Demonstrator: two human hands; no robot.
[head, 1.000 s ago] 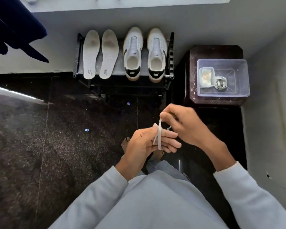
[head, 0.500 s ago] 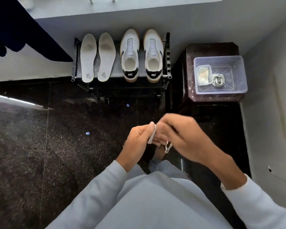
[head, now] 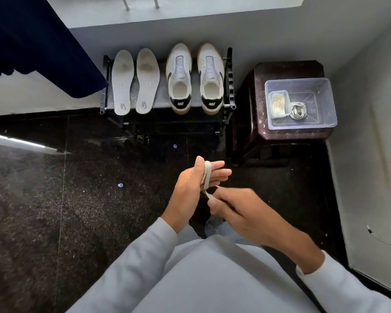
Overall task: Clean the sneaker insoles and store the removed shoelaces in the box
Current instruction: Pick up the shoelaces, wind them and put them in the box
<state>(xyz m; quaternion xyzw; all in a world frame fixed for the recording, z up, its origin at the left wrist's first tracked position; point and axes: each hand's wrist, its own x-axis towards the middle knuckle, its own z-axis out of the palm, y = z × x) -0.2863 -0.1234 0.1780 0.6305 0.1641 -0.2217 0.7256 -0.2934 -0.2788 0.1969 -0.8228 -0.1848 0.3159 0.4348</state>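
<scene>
Right hand (head: 242, 211), pinching the flat white shoelace (head: 207, 172), has passed from above to beneath the left hand (head: 190, 188), whose straight fingers (head: 221, 171) carry the coil. Another turn laid; clear plastic box (head: 325, 102) well apart.

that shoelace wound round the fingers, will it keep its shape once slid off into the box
Probably floppy: the shoelace bends tightly round the straight fingers of the left hand and kinks where the right hand pinches it. Likely light, since a pinch carries it. It may loosen once off, though the coiled lace in the box lies in neat loops.
</scene>
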